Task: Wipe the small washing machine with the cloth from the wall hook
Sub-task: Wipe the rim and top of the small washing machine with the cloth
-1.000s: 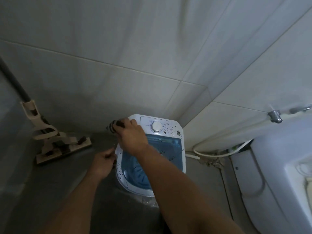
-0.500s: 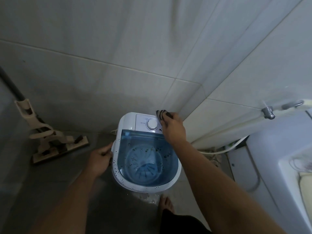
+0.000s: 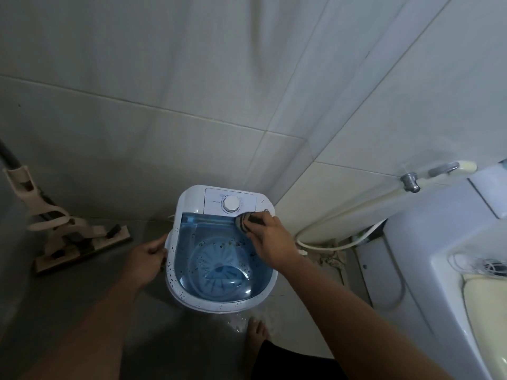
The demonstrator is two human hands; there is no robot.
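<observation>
Two bare hands at work. Left hand (image 3: pixel 146 257) curls closed on the small white washing machine (image 3: pixel 222 248) rim at nine o'clock; right hand (image 3: pixel 270 238) clenches a dark striped cloth (image 3: pixel 244 221) against its translucent blue lid (image 3: pixel 219 259) at one o'clock.

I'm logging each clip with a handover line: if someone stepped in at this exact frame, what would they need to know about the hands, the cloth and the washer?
Right hand: closed on the cloth, pressing it on the washer at the back right of the blue lid, just below the dial.
Left hand: gripping the washer's left rim, steadying it.
Washer stands on the floor in the corner.
Done: cloth is in hand and on the machine; the control panel looks mostly clean.
Left: dark specks show on the lid and along the left and front rim; wipe those.
</observation>
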